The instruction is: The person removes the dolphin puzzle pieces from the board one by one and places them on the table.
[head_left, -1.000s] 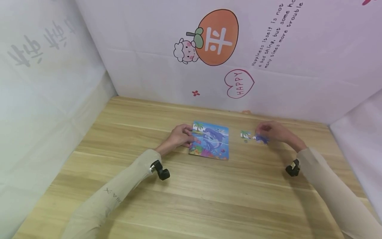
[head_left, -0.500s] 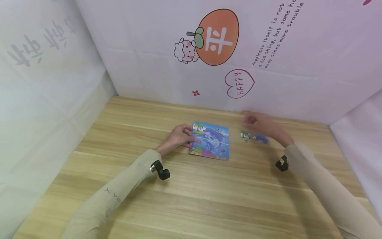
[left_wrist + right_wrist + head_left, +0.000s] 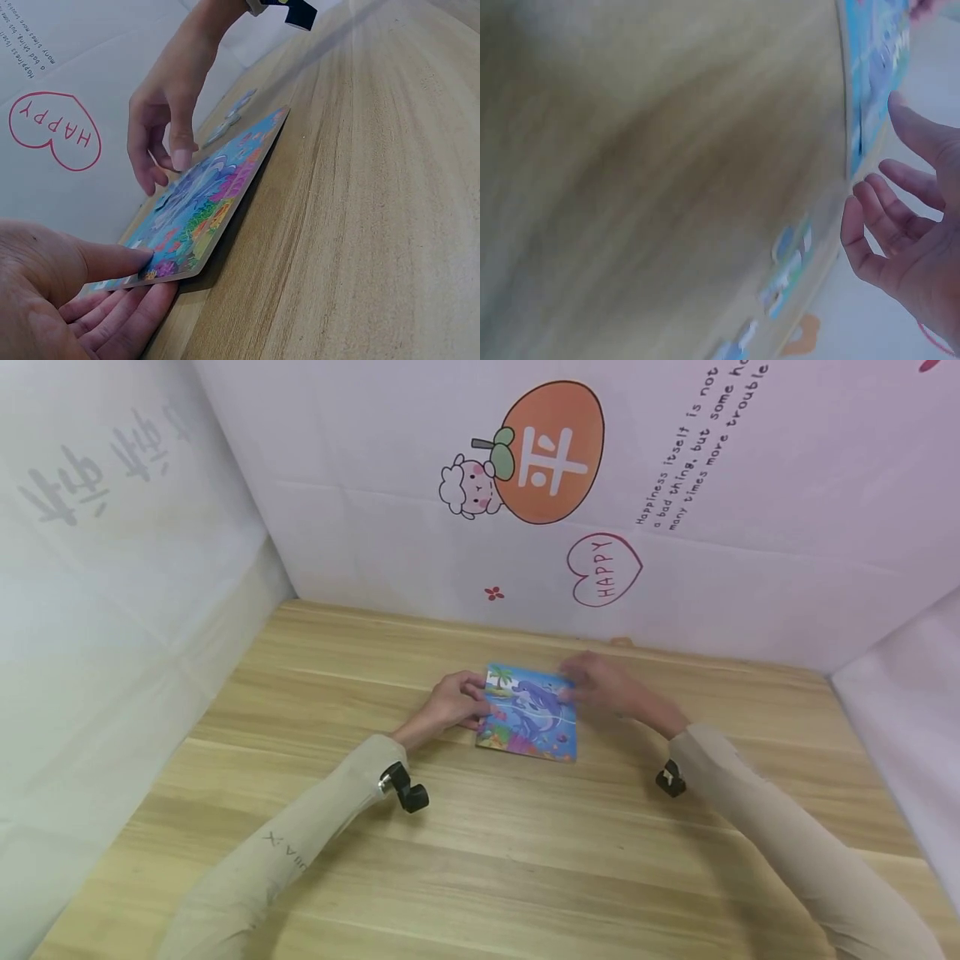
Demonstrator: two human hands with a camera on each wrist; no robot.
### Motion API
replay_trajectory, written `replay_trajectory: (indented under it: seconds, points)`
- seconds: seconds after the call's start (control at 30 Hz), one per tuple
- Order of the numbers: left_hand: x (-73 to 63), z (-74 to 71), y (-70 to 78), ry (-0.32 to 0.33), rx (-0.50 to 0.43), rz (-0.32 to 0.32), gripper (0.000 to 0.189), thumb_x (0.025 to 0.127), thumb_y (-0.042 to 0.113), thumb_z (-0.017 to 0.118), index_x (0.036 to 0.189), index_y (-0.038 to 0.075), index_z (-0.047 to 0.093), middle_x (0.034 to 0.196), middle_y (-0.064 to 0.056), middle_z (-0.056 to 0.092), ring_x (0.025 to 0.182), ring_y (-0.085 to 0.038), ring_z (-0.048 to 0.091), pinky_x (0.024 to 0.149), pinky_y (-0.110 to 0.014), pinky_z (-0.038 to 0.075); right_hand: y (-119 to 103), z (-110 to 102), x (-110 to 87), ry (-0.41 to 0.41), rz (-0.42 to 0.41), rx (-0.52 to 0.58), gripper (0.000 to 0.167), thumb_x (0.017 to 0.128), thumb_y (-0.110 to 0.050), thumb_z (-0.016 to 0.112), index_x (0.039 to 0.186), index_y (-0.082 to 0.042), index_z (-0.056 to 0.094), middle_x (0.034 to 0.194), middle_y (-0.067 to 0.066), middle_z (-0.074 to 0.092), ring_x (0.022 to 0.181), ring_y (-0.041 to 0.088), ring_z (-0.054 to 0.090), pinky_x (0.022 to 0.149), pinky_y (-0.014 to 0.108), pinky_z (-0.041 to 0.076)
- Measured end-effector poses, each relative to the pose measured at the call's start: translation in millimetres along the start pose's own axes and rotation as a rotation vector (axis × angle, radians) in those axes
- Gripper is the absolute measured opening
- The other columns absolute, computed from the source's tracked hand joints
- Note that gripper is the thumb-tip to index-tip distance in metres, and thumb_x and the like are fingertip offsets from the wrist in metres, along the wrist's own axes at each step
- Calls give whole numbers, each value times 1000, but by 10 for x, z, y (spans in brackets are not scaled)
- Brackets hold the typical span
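Note:
A square dolphin jigsaw puzzle (image 3: 528,718) lies near the back of the wooden table, its near edge slightly raised in the left wrist view. My left hand (image 3: 453,702) pinches its left edge, thumb on top and fingers beneath. Over the puzzle's far right corner is my right hand (image 3: 600,683), somewhat blurred. In the right wrist view this right hand (image 3: 911,217) has loosely bent, parted fingers, and I see nothing between them. Several loose puzzle pieces (image 3: 787,270) lie on the table beyond the board; the right hand and forearm hide them in the head view.
A printed white cloth wall (image 3: 375,543) rises just behind the table's back edge. Another white cloth (image 3: 135,610) borders the left side. Bare wood tabletop (image 3: 510,860) stretches in front of the puzzle.
My right hand has moved left, from the loose pieces to the puzzle's far right corner, where the pieces are now covered from the head camera. The left hand stays at the puzzle's left edge.

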State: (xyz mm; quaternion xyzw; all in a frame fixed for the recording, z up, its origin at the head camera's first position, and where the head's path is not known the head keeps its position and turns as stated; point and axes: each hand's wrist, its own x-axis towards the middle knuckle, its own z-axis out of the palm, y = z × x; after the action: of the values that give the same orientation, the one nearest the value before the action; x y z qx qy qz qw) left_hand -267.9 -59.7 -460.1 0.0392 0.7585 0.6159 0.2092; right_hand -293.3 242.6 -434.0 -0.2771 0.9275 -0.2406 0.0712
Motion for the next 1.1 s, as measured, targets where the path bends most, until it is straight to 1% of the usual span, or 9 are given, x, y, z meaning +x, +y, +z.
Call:
replay_trajectory:
  seconds: [0.07, 0.17, 0.3, 0.37, 0.53, 0.7, 0.8, 0.93, 1.1]
  points:
    - [-3, 5, 0, -2, -7, 1, 57, 90, 0, 79, 141, -5, 54, 111, -12, 59, 78, -17, 67, 68, -28, 68, -13, 51, 8, 9, -31, -20, 46, 95, -14, 78, 131, 10, 64, 130, 28, 65, 121, 44, 59, 108, 62, 52]
    - [-5, 10, -4, -2, -8, 1, 56, 90, 0, 79, 140, -5, 54, 109, -12, 59, 79, -17, 67, 67, -28, 68, -31, 105, 9, 26, -46, -22, 45, 93, -12, 80, 130, 10, 64, 124, 26, 66, 113, 41, 60, 102, 58, 55]
    - [2, 18, -12, -1, -3, 1, 56, 91, 0, 79, 141, -4, 54, 110, -12, 59, 81, -18, 68, 68, -28, 68, -66, 120, -13, 32, -20, 23, 49, 92, -10, 80, 133, 10, 60, 127, 28, 61, 114, 42, 58, 101, 59, 55]
    - [6, 21, -13, -2, -4, 0, 56, 91, 1, 79, 141, -4, 54, 111, -13, 59, 81, -18, 68, 69, -28, 68, -78, 120, -19, 27, 1, 42, 48, 92, -9, 79, 131, 11, 59, 125, 29, 59, 113, 43, 57, 100, 59, 55]
    - [4, 22, -6, -3, -9, -1, 55, 91, 0, 79, 140, -5, 54, 110, -12, 58, 81, -18, 67, 68, -28, 68, -87, 119, -9, 10, 37, 23, 42, 93, -10, 79, 125, 10, 61, 121, 27, 60, 112, 42, 58, 101, 58, 55]
    - [-5, 18, 3, 0, -2, 14, 55, 91, 0, 78, 140, -5, 55, 109, -12, 59, 79, -17, 66, 66, -27, 67, -73, 112, 31, -6, 32, 4, 43, 92, -11, 80, 121, 12, 59, 117, 27, 61, 112, 42, 58, 102, 57, 54]
    - [-10, 14, 10, -2, -1, 17, 55, 91, 0, 78, 140, -5, 54, 109, -12, 59, 79, -17, 66, 66, -27, 67, -69, 99, 57, -24, 31, 13, 43, 91, -10, 80, 119, 13, 58, 113, 27, 61, 109, 42, 58, 100, 57, 55]
    - [-11, 12, 19, -1, -3, 4, 54, 92, 0, 77, 140, -6, 54, 109, -12, 58, 77, -16, 66, 66, -26, 67, -76, 80, 86, -52, 65, 46, 42, 90, -9, 81, 118, 12, 56, 110, 24, 60, 105, 38, 58, 98, 55, 56]
    - [6, 13, 1, 3, 2, -7, 52, 93, -2, 75, 140, -5, 54, 108, -12, 59, 76, -16, 67, 67, -27, 67, -55, 85, 104, -58, 89, 69, 43, 90, -9, 82, 118, 8, 55, 107, 19, 59, 99, 32, 56, 91, 48, 56]
